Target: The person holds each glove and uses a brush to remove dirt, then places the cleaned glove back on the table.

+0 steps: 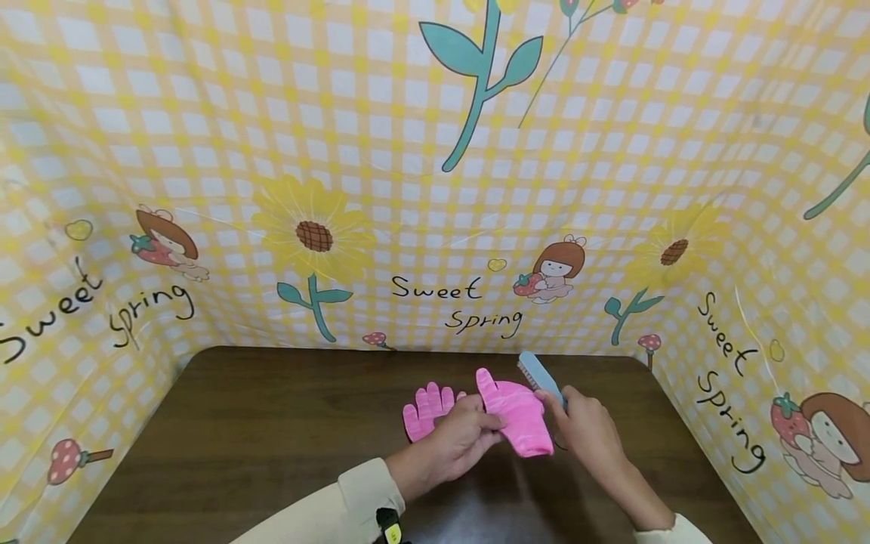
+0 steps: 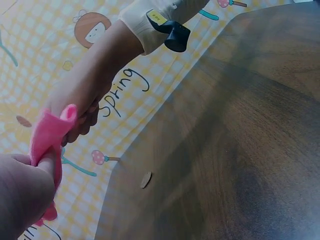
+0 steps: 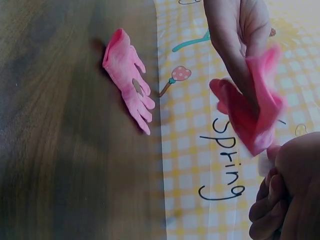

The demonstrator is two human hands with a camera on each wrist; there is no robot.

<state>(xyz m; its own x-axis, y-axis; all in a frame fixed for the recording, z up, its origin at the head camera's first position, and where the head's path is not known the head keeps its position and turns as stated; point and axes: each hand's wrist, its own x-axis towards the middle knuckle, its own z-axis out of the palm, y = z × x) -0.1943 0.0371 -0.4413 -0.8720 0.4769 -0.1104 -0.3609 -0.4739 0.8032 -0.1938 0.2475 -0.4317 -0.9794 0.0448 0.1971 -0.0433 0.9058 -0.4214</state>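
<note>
Pink glove [image 1: 522, 419] is up in the left hand [image 1: 462, 442], pinched between thumb and fingers, right of table centre and nearer the back edge than the front. One of its fingers sticks up; the cuff hangs down toward the right hand [image 1: 590, 431]. That hand is wrapped round a blue brush [image 1: 540, 375], bristles facing left toward the glove. Gap between right thumb and glove is tiny; I can't tell if they touch. In the head view the brush tip lines up with the back table edge, so it's tight to the cloth there.

Second glove [image 3: 122, 67] lies on the wood, fingers toward the back edge and near it; in the head view the left hand partly covers it.

Table [image 1: 272, 423] is dark wood, rounded back corners. Most room is left: a broad stretch of wood between the second glove and the left edge. Strip right of the brush is narrower. Checked yellow cloth [image 1: 381, 151] walls the back, left and right edges.
</note>
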